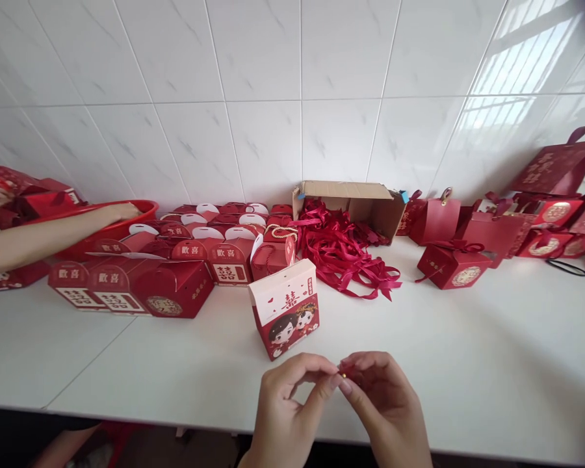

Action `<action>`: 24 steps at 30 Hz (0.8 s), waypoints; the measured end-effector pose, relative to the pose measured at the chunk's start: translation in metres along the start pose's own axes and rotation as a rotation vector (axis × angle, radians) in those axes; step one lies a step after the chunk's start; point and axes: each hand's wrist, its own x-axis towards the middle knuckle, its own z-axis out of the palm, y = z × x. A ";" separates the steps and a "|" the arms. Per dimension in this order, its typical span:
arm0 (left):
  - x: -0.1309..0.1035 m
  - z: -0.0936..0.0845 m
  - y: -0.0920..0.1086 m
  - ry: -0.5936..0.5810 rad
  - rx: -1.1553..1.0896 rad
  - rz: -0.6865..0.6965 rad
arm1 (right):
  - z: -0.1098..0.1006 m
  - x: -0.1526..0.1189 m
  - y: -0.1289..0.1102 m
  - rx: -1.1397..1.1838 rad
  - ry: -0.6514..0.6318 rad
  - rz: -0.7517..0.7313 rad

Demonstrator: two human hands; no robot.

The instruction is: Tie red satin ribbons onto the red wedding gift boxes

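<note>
My left hand [297, 403] and my right hand [383, 400] meet above the table's front edge, thumbs and forefingers pinched together. Between the fingertips is a tiny gold-coloured piece [344, 376], with a bit of red beside it; most of it is hidden. Just beyond my hands stands an upright box [290, 312], white on top and red below, with two cartoon faces. Behind that box, red ribbons [346, 250] spill from a cardboard carton [380, 218] lying on its side.
Rows of red gift boxes [170, 286] fill the left middle. Another person's arm [53, 237] reaches into a red basin [149, 209] at the left. A ribbon-tied box [455, 263] and several red bags [492, 227] stand at the right. A tiled wall [258, 65] rises behind.
</note>
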 end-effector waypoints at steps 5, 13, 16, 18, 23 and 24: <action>0.001 -0.010 0.004 -0.122 -0.152 -0.184 | 0.005 -0.002 -0.007 0.013 0.003 0.089; 0.020 -0.041 0.004 0.406 0.241 0.073 | -0.003 0.006 -0.014 -0.031 -0.062 -0.012; 0.048 -0.057 -0.001 0.504 0.396 0.169 | -0.008 0.008 -0.019 -0.038 -0.158 -0.044; 0.066 -0.065 -0.006 0.381 0.370 0.060 | -0.008 0.007 -0.021 -0.029 -0.173 -0.041; 0.081 -0.058 -0.007 0.229 0.029 -0.147 | -0.007 0.008 -0.022 0.045 -0.154 -0.012; 0.078 -0.054 -0.005 0.233 -0.013 -0.142 | -0.008 0.010 -0.022 0.010 -0.175 -0.034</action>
